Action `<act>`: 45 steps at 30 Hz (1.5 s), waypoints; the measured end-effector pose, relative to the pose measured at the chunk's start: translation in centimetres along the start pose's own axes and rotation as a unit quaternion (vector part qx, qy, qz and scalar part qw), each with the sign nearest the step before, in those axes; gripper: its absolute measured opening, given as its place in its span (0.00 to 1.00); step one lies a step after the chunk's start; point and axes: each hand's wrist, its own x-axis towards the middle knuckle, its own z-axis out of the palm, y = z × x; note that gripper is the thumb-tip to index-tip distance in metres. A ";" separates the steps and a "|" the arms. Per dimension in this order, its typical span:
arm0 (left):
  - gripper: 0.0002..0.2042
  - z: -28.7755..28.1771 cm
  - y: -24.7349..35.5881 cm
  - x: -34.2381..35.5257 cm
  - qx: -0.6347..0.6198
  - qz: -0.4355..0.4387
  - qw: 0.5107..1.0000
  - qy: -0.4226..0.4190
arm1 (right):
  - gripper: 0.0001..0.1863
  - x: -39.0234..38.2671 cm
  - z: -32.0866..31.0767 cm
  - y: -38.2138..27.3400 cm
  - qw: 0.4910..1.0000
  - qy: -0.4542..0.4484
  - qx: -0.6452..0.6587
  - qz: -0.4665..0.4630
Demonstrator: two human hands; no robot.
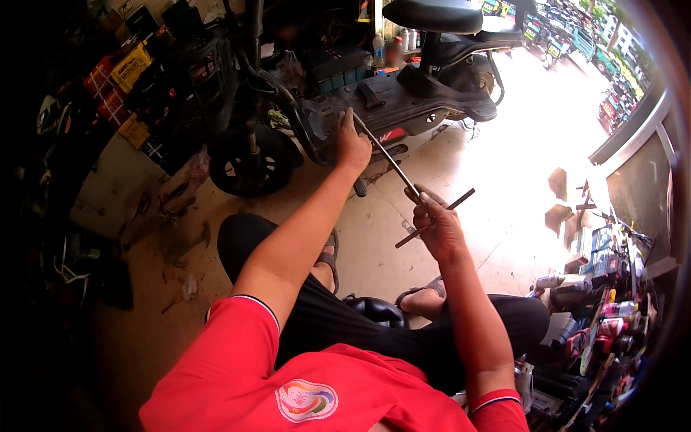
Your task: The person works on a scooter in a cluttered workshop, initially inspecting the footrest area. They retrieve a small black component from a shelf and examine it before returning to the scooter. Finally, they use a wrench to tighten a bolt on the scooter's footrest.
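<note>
A long T-handle wrench [391, 160] slants between my two hands. My right hand [442, 232] is closed around its head, where the crossbar sticks out on both sides of the fist. My left hand [353, 150] reaches farther forward, fingers pinched at the shaft's far end, against the footboard of a black electric scooter [410, 108]. What the tip of the wrench touches is hidden by my fingers and the dark footboard. The scooter stands crosswise in front of me, front wheel [248, 164] at left, seat [434, 16] at upper right.
Between my knees is a round black object [376, 312]. Tools, bottles and cans [619, 309] crowd the right side, with wooden blocks [558, 183] beyond them. Yellow and red boxes [131, 66] are stacked at the upper left. Small debris [188, 286] lies on the left floor.
</note>
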 end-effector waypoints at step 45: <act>0.05 7.7 -6.8 -19.1 -0.239 -0.613 0.690 -0.301 | 0.06 11.5 -18.7 19.2 0.881 0.245 0.355 0.193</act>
